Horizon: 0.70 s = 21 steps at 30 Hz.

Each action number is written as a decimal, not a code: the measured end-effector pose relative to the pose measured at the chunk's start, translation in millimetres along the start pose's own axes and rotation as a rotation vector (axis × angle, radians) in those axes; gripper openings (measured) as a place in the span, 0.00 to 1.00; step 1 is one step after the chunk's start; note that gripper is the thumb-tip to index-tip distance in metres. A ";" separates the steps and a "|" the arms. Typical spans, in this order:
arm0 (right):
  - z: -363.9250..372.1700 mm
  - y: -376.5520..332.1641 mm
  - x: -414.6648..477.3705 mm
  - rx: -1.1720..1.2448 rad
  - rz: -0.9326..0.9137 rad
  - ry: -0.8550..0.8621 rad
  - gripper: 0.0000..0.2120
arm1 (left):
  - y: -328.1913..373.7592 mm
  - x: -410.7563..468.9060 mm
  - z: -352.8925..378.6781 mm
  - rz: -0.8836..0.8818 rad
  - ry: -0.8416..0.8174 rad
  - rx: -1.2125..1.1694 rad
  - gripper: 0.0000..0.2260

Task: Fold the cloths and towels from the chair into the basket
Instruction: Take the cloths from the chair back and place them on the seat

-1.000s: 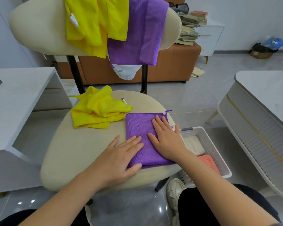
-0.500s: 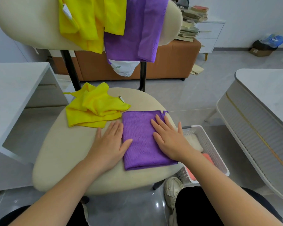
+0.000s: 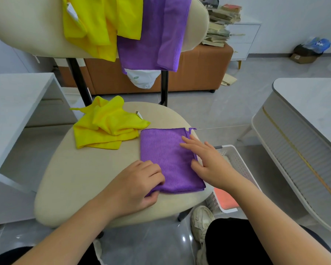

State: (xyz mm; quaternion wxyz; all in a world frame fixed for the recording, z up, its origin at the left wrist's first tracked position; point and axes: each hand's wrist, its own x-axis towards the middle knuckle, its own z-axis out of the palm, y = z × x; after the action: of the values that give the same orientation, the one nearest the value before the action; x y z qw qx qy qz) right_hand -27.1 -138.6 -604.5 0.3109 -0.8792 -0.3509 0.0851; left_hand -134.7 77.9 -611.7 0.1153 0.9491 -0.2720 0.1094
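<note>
A folded purple cloth lies on the beige chair seat. My left hand pinches the cloth's near left corner, fingers curled on top and thumb under the edge. My right hand rests flat along the cloth's right edge with straight fingers. A crumpled yellow cloth sits on the seat to the left. Over the chair back hang a yellow cloth and a purple towel. The white basket stands on the floor right of the chair, with a coral cloth inside.
A white table stands to the left and a rounded white table to the right. Behind the chair is a brown bench and a white drawer unit stacked with papers. My shoe is beside the basket.
My left hand slid from the cloth's left edge down to its near left corner and curled onto it. My right hand shifted to the cloth's right edge.
</note>
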 end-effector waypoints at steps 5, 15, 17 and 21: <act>-1.7 -13.0 -2.6 0.068 -0.136 -0.047 0.29 | 1.0 2.6 3.0 -0.234 0.158 -0.187 0.07; -12.7 -3.6 -4.3 0.044 -0.037 -0.186 0.22 | -7.0 1.1 0.0 -0.406 0.327 -0.496 0.10; -13.8 -1.3 -4.9 0.094 -0.024 -0.187 0.19 | -13.6 -4.2 1.4 -0.285 0.212 -0.402 0.19; -12.5 -0.5 -6.9 0.131 -0.032 -0.137 0.15 | -23.1 -8.4 11.5 -0.155 0.036 -0.135 0.34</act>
State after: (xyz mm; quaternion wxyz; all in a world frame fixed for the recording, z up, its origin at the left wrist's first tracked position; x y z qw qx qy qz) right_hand -27.9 -149.1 -594.7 0.3441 -0.8435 -0.3789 0.1628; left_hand -127.4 97.9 -628.6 0.1919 0.9552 -0.2025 0.0985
